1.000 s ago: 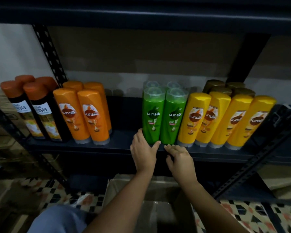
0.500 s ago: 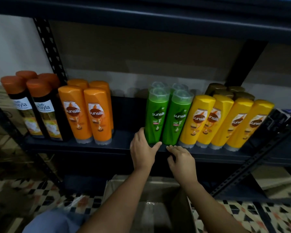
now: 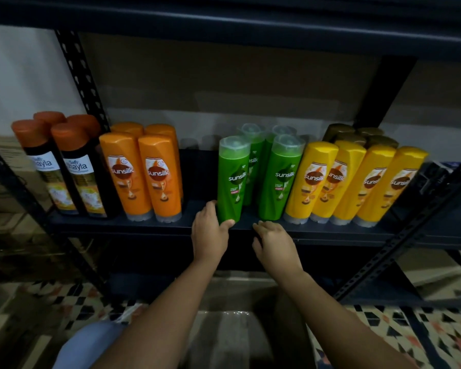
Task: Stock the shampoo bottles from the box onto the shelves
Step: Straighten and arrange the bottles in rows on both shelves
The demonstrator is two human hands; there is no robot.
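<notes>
My left hand (image 3: 209,233) grips the base of a green Sunsilk bottle (image 3: 232,179), which stands on the dark shelf (image 3: 144,227) with a gap between it and a second green bottle (image 3: 278,179) to its right. Two more green bottles stand behind them. My right hand (image 3: 273,242) rests at the shelf's front edge just below the second green bottle, fingers bent, holding nothing. The open cardboard box (image 3: 224,334) lies on the floor between my forearms; its inside is dim.
Orange Sunsilk bottles (image 3: 144,174) and black Safi Shayla bottles (image 3: 61,169) stand left of the green ones. Yellow Sunsilk bottles (image 3: 357,182) fill the right, with dark gold caps behind. Perforated shelf posts (image 3: 80,81) rise at the left. Patterned tiles cover the floor (image 3: 410,339).
My left hand has slid the front-left green bottle leftward, opening a gap between the two front green bottles. My right hand stayed at the shelf edge.
</notes>
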